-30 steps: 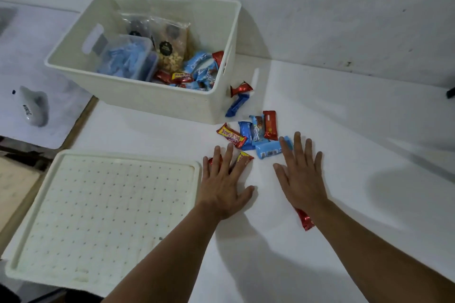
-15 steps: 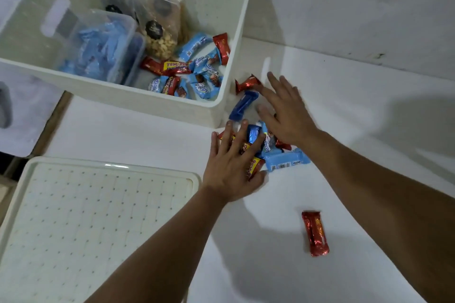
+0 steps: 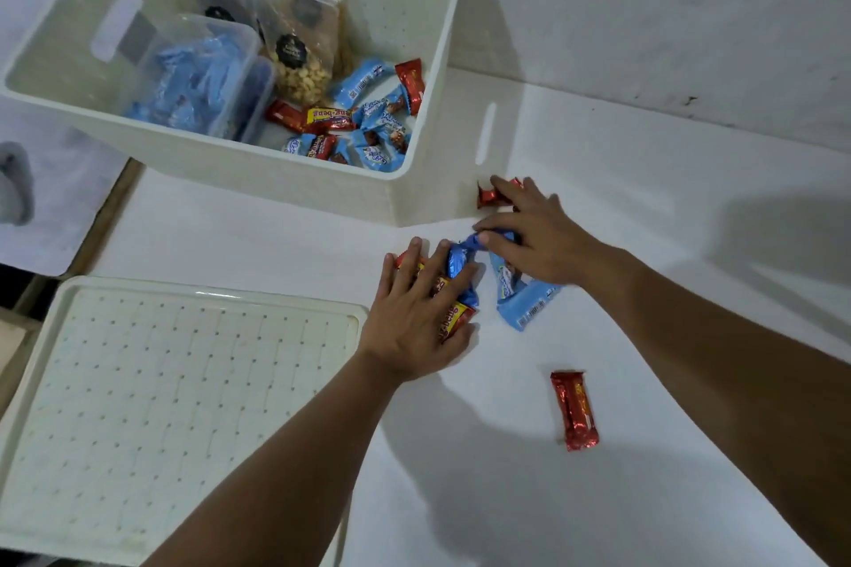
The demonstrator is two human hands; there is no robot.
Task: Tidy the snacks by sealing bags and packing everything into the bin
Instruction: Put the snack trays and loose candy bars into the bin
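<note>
Snacks: loose wrapped bars in a small heap [image 3: 465, 276] on the white tabletop [image 3: 644, 207], just in front of the bin's near right corner.
Bin [image 3: 294, 180]: white, open-topped, toward the tabletop's far left; holds mixed blue, red and yellow wrapped bars [image 3: 364, 115], a clear bag of nuts [image 3: 299, 60] and a clear box of blue wrappers [image 3: 202, 78].
Left grip: left hand [image 3: 414, 318] lies flat on the heap, fingers straight and spread, pressing red-yellow and blue bars against the tabletop; grasps nothing.
Right grip: right hand [image 3: 539, 239] over the far side of the heap; thumb and fingers bent around a dark blue bar [image 3: 474, 242]. Fingertips also reach a crumpled red wrapper [image 3: 488, 196] lying next to the bin's right wall.
Light blue bars [image 3: 525, 299]: partly under the right hand, nearer edge exposed.
Single red bar [image 3: 574, 411]: alone on the tabletop, well apart from the heap, toward the near edge.
Lid [image 3: 138, 405]: white, dotted, flat at the tabletop's near left corner, just beside the left wrist.
</note>
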